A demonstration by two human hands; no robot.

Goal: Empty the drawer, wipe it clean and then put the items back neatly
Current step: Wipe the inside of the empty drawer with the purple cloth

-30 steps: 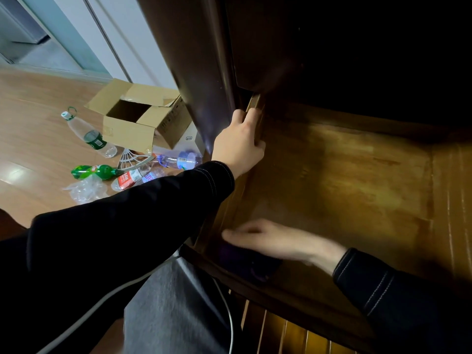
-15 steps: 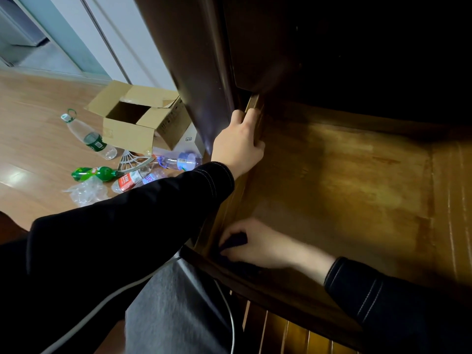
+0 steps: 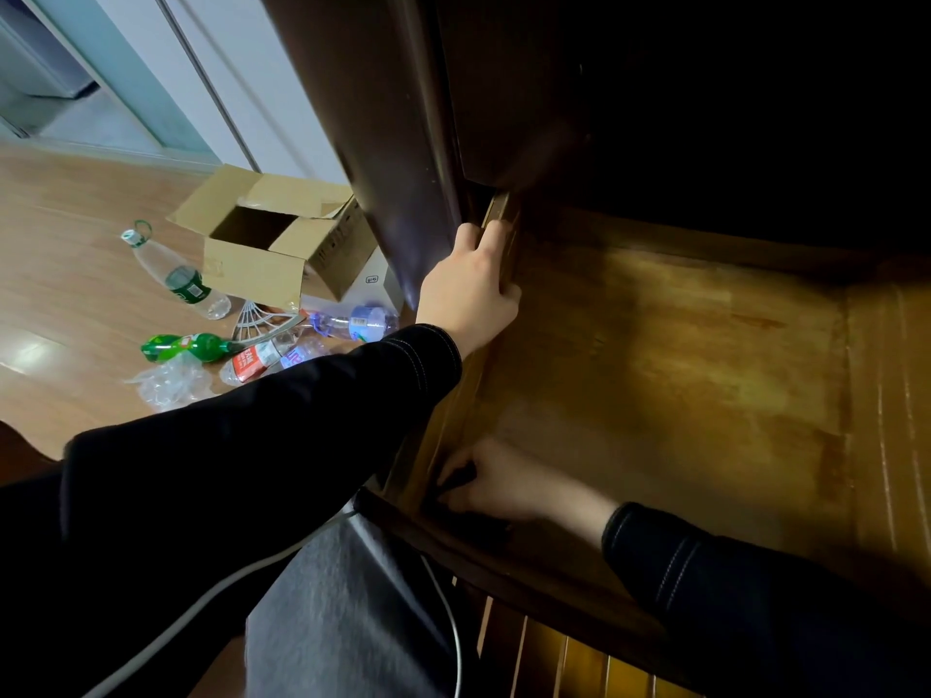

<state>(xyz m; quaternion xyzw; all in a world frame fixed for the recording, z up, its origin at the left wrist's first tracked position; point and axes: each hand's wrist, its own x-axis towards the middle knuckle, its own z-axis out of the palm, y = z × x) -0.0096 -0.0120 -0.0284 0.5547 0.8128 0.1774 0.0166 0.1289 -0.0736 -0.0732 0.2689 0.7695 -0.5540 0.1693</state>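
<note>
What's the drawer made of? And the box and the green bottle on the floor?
The drawer looks like wood with a worn varnish: streaky yellow-brown patches show. The box looks like matte cardboard: tan, folded flaps. The green bottle seems shiny plastic, see-through.

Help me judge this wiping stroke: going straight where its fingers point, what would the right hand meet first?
Probably the drawer's left side wall: the right hand, gripping a dark cloth, points left into the near corner. Dim there, so uncertain.
</note>
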